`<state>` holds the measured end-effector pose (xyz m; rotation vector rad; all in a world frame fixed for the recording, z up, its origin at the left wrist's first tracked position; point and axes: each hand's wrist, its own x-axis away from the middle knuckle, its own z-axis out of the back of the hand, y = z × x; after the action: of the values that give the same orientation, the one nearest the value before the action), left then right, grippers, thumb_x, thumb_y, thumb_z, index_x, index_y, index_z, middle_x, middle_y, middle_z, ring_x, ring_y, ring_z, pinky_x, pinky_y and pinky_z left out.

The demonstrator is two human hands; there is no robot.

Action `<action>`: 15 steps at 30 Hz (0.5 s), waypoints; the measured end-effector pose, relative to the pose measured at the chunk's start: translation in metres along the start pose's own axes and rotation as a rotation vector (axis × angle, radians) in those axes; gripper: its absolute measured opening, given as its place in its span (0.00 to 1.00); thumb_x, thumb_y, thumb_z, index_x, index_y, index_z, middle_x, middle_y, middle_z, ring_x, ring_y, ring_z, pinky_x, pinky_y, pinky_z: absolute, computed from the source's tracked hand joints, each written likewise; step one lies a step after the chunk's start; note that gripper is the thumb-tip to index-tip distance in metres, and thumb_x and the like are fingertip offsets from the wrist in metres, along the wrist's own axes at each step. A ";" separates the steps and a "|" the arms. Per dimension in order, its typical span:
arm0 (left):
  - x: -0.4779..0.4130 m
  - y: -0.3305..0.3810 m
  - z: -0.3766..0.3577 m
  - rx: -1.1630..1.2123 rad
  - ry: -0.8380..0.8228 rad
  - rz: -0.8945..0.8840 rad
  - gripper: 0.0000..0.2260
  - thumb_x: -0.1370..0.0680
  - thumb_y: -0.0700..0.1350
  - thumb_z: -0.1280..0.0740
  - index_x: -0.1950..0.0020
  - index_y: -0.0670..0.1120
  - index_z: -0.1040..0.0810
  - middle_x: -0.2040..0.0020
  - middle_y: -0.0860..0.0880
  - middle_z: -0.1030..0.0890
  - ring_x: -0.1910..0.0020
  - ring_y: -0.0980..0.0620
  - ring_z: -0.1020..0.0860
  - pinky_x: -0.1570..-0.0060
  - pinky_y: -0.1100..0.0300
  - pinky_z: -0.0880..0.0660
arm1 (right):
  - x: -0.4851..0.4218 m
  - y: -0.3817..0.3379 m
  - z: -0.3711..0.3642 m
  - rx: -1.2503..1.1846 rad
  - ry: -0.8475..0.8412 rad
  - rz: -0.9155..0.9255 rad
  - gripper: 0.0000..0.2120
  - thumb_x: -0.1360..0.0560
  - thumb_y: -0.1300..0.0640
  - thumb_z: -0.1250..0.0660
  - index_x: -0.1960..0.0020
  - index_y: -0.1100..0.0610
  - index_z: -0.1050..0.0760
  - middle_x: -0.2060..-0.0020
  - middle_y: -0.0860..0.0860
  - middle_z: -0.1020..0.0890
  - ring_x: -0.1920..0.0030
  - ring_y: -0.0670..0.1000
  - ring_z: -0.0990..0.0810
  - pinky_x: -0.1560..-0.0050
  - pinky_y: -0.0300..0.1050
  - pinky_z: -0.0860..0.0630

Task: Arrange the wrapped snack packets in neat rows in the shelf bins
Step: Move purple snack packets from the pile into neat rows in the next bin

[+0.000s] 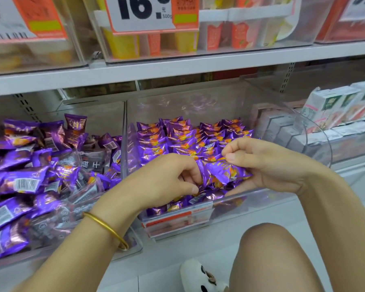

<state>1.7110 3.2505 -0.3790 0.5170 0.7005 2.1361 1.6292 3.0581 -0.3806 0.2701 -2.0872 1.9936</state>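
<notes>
My left hand and right hand curled above the clear bin front, both pinching one purple packet, packet rows inside it, grey shelf above it

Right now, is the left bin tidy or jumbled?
Jumbled. Its packets lie at mixed angles, some barcode side up, unlike the rows in the middle bin.

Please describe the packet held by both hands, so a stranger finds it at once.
On the lower shelf, find the middle clear bin of purple packets in rows. At its front, the held packet alone is lifted above the rows, gripped by left hand and right hand.
</notes>
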 end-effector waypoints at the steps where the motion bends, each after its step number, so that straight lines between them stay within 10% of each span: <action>1: 0.000 0.000 -0.001 -0.006 -0.008 0.004 0.05 0.27 0.41 0.29 0.54 0.49 0.20 0.61 0.54 0.20 0.68 0.63 0.27 0.64 0.71 0.29 | 0.000 -0.001 0.001 0.010 0.003 -0.005 0.14 0.35 0.57 0.32 0.52 0.60 0.28 0.60 0.54 0.29 0.56 0.52 0.31 0.59 0.61 0.19; 15: 0.000 0.001 -0.003 -0.058 0.009 0.048 0.10 0.30 0.49 0.26 0.53 0.48 0.21 0.64 0.55 0.22 0.70 0.62 0.28 0.62 0.64 0.28 | -0.011 0.006 -0.005 -0.209 0.054 0.013 0.01 0.26 0.62 0.36 0.56 0.59 0.29 0.51 0.55 0.31 0.47 0.55 0.31 0.59 0.71 0.23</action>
<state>1.7084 3.2486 -0.3808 0.4978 0.6350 2.1976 1.6380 3.0626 -0.3893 0.1622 -2.2448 1.7498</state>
